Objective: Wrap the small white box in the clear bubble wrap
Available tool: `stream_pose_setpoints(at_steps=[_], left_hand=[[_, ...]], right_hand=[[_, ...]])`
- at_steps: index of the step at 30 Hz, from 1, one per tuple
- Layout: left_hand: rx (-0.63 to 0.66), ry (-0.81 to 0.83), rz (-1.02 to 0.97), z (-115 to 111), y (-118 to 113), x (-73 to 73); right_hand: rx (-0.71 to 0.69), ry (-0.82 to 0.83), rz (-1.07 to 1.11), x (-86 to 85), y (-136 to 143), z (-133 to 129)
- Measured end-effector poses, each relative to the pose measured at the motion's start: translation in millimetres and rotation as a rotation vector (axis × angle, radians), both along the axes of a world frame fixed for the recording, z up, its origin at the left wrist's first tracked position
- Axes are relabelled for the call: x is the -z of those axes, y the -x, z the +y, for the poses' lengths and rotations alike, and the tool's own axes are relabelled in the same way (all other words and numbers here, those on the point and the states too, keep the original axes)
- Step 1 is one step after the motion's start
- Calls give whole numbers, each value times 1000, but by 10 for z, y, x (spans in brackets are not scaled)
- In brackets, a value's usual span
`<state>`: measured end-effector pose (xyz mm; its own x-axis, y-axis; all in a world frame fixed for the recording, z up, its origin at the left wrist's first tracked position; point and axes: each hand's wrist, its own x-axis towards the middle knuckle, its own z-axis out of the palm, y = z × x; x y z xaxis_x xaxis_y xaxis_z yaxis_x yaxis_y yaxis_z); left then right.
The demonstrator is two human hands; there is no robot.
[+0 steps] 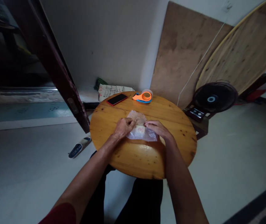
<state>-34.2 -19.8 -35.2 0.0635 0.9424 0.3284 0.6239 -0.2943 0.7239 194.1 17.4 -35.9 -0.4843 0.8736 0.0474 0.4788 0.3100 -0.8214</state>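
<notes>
**A:** so what's in the plastic? The only container-ish thing I can spot is that clear plastic wrap (144,132) in the middle of the round wooden table (133,158).

**B:** yeah, it's a crinkly see-through bag or sheet, and there's a small pale blocky item (139,129) inside — whitish, maybe a hint of pink and green print, too small to say what it is. The wrap looks glossy and rumpled, spread out past both hands.

**A:** and the hands?

**B:** left hand (123,127) is curled, fingers pinching the wrap's left edge. Right hand (157,128) lies flatter, fingertips pressed on the wrap's right side — can't tell if it's actually gripping or just holding it down.

**A:** other stuff?

**B:** orange tape dispenser (143,96) and a red phone (117,99) at the far edge, well apart from the wrap. Black fan (213,98) on the floor beside the table.
</notes>
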Motion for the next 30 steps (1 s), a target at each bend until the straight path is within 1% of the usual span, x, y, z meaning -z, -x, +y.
stream_pose_setpoints(at_steps=[3,4,6,7,9,10,12,17,19,21,23,25,28,30], left_hand=[[120,-12,58,-261,46,-138],[194,20,50,-368,58,-179],[396,132,57,-573,74,-240],[465,155,78,-657,79,-262],[551,184,132,-773,90,-297],[564,189,160,-803,100,-314],[550,192,230,-817,141,-359],[424,228,490,-743,312,-488],[389,260,556,-708,328,-510],[319,276,585,-670,281,-504],[233,264,576,-621,182,-472],[159,208,538,-567,63,-410],[105,102,495,-508,-83,-263],[104,71,476,-508,-133,-133]], right_hand=[[8,28,-4,3,14,1],[32,40,5,-3,18,-2],[89,47,43,-17,23,-9],[103,45,60,-22,23,-12],[79,36,67,-26,19,-14],[46,31,55,-27,15,-14],[-17,22,19,-31,5,-15],[-114,-3,-92,-65,-5,-37],[-115,-80,-166,-74,4,-50],[-82,-170,-246,-74,19,-55],[-33,-245,-313,-66,33,-48],[56,-296,-378,-53,40,-31],[311,-331,-495,-26,24,-7],[467,-332,-564,-6,-2,-8]])
